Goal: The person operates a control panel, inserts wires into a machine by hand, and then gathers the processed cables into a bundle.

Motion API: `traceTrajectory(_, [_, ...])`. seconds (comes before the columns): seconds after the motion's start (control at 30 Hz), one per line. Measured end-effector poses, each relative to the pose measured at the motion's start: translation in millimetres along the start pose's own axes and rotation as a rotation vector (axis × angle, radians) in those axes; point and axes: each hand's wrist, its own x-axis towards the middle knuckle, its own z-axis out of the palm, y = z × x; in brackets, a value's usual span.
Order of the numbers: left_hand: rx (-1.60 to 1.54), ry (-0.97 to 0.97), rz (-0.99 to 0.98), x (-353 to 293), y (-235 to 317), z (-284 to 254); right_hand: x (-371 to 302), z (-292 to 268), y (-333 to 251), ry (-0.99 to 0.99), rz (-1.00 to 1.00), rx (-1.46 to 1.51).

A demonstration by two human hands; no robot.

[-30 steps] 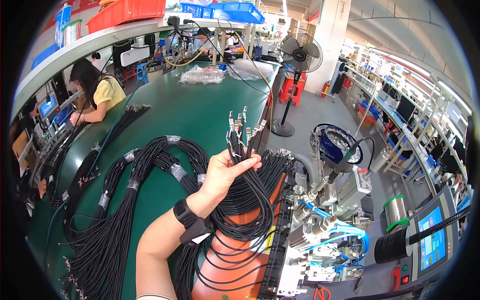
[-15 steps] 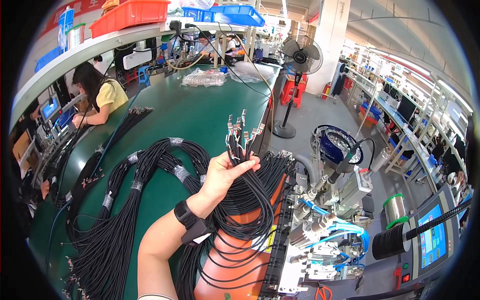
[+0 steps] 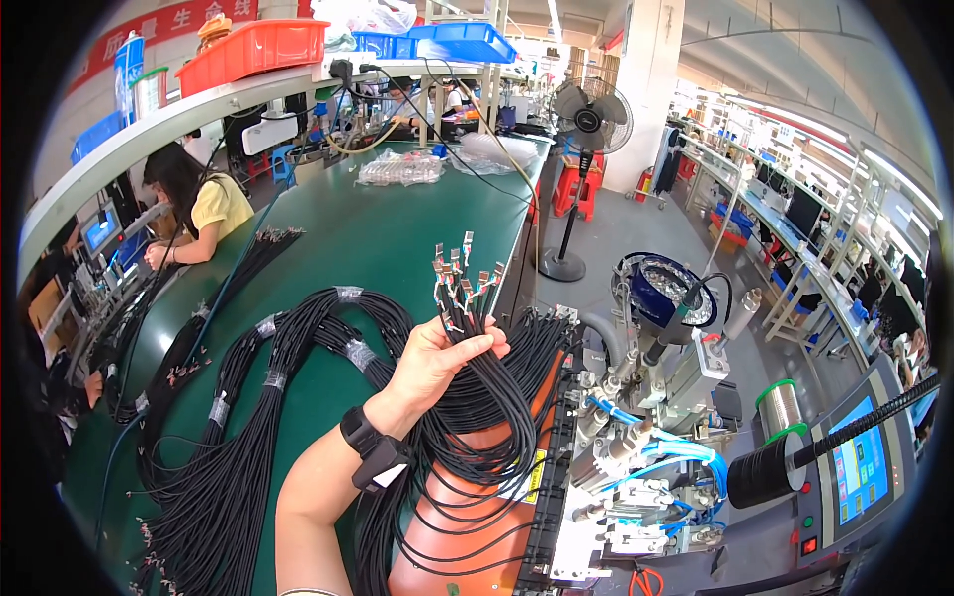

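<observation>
A forearm with a black wristband (image 3: 370, 449) rises from the lower edge. Its hand (image 3: 437, 356) is the only one of the person's own in view; from the thumb's side it looks like the left, though that is not certain. The grip is closed around a bunch of black wires (image 3: 475, 343), held upright above the near edge of the green desk (image 3: 338, 238). The wires' metal terminals (image 3: 462, 283) fan out above the fingers, and the wires hang down from the hand in long loops over an orange panel (image 3: 467, 556) at the desk's edge. The other hand is out of view.

Left of the hand, taped bundles of the same black wire (image 3: 248, 397) lie spread over the desk, crowding the near part of it. Right of the hand stands a machine (image 3: 636, 477) with blue hoses, metal blocks and a black rail, close against the hanging loops. Beyond it are a blue bowl feeder (image 3: 666, 293), a spool of silver wire (image 3: 782, 407) and a control panel with a small screen (image 3: 857, 467); a black tube (image 3: 825, 442) crosses in front of that panel.

Farther along the desk lies a clear plastic bag (image 3: 400, 167). At the desk's left side a person in a yellow shirt (image 3: 204, 204) sits bent over work. A pedestal fan (image 3: 590, 119) stands on the floor past the desk's corner. Above, a shelf carries an orange bin (image 3: 253, 55) and a blue bin (image 3: 462, 40).
</observation>
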Motion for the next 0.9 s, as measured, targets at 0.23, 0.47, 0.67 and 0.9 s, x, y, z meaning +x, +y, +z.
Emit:
traceTrajectory(0.23, [0.065, 0.053, 0.034, -1.3, -0.7, 3.3, 1.7, -0.3, -2.5, 0.029, -0.003, -0.023])
traceTrajectory(0.47, [0.242, 0.166, 0.130, -2.2, -0.8, 12.1, -0.5, 2.7, 0.3, 0.022, 0.008, -0.003])
traceTrajectory(0.67, [0.229, 0.111, 0.134, -3.4, 2.8, 13.1, 0.6, 3.6, 0.9, 0.021, 0.007, 0.010])
traceTrajectory(0.9, [0.124, 0.041, 0.076, -11.4, 8.7, 17.1, -4.4, 2.4, -0.8, 0.039, 0.007, 0.010])
